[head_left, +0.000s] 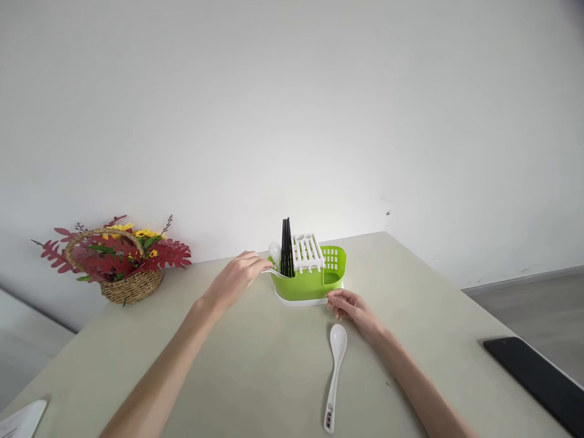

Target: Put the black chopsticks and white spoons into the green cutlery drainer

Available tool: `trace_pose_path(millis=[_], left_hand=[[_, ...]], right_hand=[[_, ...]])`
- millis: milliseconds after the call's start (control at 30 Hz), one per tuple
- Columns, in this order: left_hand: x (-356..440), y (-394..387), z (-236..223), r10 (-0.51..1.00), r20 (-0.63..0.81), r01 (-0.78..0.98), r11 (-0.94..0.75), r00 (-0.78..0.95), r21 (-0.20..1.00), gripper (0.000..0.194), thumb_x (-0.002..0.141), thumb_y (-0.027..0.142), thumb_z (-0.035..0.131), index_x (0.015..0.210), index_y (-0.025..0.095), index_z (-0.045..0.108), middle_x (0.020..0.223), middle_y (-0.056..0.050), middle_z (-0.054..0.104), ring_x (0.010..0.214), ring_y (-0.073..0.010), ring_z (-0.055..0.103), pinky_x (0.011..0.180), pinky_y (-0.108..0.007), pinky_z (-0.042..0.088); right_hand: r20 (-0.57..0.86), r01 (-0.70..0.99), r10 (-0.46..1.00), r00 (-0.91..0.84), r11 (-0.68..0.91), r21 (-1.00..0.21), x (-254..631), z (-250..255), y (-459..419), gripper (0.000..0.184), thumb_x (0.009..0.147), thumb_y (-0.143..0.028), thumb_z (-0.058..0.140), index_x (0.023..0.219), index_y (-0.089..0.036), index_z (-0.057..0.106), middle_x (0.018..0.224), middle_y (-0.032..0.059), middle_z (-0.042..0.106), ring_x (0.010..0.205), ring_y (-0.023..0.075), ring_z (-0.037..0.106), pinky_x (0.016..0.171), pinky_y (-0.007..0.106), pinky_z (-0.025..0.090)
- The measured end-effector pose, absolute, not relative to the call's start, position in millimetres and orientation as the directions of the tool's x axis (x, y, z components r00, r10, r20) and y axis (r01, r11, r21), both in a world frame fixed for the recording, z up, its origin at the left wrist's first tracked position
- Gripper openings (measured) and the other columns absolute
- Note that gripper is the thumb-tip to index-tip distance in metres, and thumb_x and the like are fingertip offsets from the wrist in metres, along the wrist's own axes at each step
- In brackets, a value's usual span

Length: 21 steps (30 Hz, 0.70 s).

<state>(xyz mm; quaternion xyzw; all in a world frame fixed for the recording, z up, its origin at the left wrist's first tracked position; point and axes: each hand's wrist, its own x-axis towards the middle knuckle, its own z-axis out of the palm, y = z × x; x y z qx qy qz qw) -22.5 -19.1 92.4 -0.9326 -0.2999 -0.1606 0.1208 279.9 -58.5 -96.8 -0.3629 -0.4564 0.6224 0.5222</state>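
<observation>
Hand (the left) point(246, 269) pinches a pale handle point(276, 272), maybe filling the green basket point(303, 289); needs gentle lowering. Right hand point(349, 304): can't tell its grip.

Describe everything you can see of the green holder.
The green holder, plastic by its look, stands upright on the table. It has a white base, a white slatted rack and square holes at right. Black chopsticks stand in its left part. The left hand and right hand are at its ends; contact is unclear.

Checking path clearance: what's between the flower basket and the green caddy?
Head view: the left hand, at the left end of the green caddy; tabletop shows between hand and flower basket.
</observation>
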Motion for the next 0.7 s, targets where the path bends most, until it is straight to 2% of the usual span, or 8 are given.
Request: trace_pose_path(millis=[233, 500, 700], left_hand=[[-15, -1, 84, 0.465, 0.291, 0.527, -0.829, 0.836, -0.188, 0.033, 0.101, 0.004, 0.042, 0.107, 0.019, 0.071, 0.099, -0.007, 0.076, 0.096, -0.0211, 0.068, 0.087, -0.035, 0.053], [-11, -5, 75, 0.497, 0.296, 0.525, -0.851, 0.816, -0.016, 0.029, 0.103, 0.014, 0.046, 0.111, 0.024, 0.073, 0.108, -0.005, 0.077, 0.101, -0.0203, 0.069, 0.092, -0.036, 0.053], [-12, -6, 71, 0.565, 0.294, 0.584, -0.812, 0.771, 0.030, 0.024, 0.103, 0.023, 0.050, 0.114, 0.026, 0.072, 0.111, -0.003, 0.077, 0.105, -0.0204, 0.069, 0.098, -0.037, 0.052]], right_hand=[[0.021, -0.317, 0.981, -0.192, -0.042, -0.948, 280, -97, -58, 0.043, 0.077, -0.059, 0.085, 0.095, -0.021, 0.077, 0.084, 0.0028, 0.072, 0.066, 0.0135, 0.056, 0.065, 0.029, 0.045], [0.024, -0.316, 0.980, -0.198, -0.040, -0.948, 280, -99, -56, 0.040, 0.079, -0.057, 0.084, 0.095, -0.021, 0.077, 0.084, 0.0026, 0.072, 0.066, 0.0133, 0.056, 0.066, 0.029, 0.045], [0.019, -0.313, 0.980, -0.200, -0.046, -0.949, 280, -99, -57, 0.039, 0.080, -0.057, 0.084, 0.095, -0.022, 0.077, 0.085, 0.0023, 0.072, 0.066, 0.0133, 0.056, 0.066, 0.029, 0.045]])
